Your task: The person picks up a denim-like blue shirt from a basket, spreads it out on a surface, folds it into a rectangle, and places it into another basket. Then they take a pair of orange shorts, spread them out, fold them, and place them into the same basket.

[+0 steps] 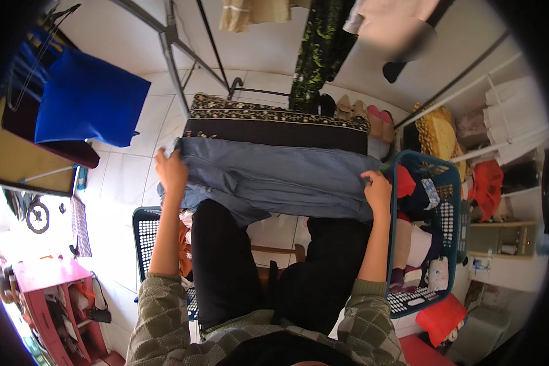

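Blue denim-like trousers (pixel 279 178) lie lengthwise across a low support draped in dark flowered cloth (pixel 274 130), and their near edge hangs over my knees. Creases and loose folds run along the near half. My left hand (pixel 171 171) is at the left end of the trousers, blurred, with its fingertips beside the edge; whether it grips the fabric is unclear. At the opposite end, my right hand (pixel 378 190) pinches the hem between thumb and fingers.
A teal plastic basket (pixel 395 256) with folded clothes stands at my right. Another basket (pixel 146 212), partly hidden by my left arm, holds clothes. A metal rack (pixel 169 41) with hanging garments rises ahead. Shoes (pixel 379 123) sit beyond the support. A pink cabinet (pixel 50 277) stands left.
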`<action>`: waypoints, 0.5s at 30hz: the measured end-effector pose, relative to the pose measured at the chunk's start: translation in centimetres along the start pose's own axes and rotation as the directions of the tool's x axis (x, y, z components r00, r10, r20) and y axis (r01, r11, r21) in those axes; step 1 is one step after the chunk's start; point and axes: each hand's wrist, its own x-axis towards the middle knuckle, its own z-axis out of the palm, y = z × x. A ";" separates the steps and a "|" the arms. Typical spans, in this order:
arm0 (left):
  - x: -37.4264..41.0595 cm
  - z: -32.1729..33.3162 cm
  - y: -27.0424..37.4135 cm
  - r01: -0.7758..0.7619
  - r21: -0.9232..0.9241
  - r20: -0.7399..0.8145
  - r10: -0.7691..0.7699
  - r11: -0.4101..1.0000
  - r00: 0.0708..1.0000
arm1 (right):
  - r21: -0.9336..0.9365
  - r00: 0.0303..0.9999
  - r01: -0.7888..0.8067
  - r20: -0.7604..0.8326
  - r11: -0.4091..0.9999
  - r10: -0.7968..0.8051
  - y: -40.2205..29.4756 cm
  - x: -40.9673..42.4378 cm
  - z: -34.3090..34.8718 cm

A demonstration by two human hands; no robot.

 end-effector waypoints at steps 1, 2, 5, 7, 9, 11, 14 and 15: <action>0.4 -0.2 1.3 -0.121 0.000 -0.076 0.120 0.993 0.990 | 0.080 0.998 0.032 -0.050 0.996 -0.029 -1.0 0.9 0.3; 0.9 -0.1 2.7 -0.219 -0.064 0.035 0.222 0.974 0.974 | 0.113 0.999 0.047 0.016 0.992 -0.049 -1.5 1.7 1.1; 0.7 1.9 3.6 -0.330 -0.195 0.125 0.357 0.923 0.926 | 0.088 0.995 0.086 0.048 0.992 -0.091 -4.7 2.9 7.2; 0.5 4.2 0.7 -0.238 0.028 0.195 0.228 0.971 0.954 | -0.189 0.937 -0.026 0.338 0.982 0.090 -6.2 3.3 8.9; 0.7 5.1 -0.2 -0.115 0.127 0.167 0.093 0.985 0.982 | -0.356 0.931 -0.009 0.338 0.934 0.138 -5.5 2.9 8.6; 1.1 5.1 0.6 0.046 0.073 0.297 -0.066 0.996 0.953 | -0.373 0.911 -0.092 0.342 0.923 0.229 -3.8 3.6 8.2; 0.7 6.8 -0.9 0.083 0.052 0.177 -0.091 0.995 0.980 | -0.349 0.933 -0.130 0.274 0.928 0.233 -4.9 3.5 8.1; 0.4 7.2 -0.8 0.079 0.053 0.167 -0.087 0.995 0.982 | -0.365 0.964 -0.100 0.195 0.926 0.181 -5.3 3.0 8.4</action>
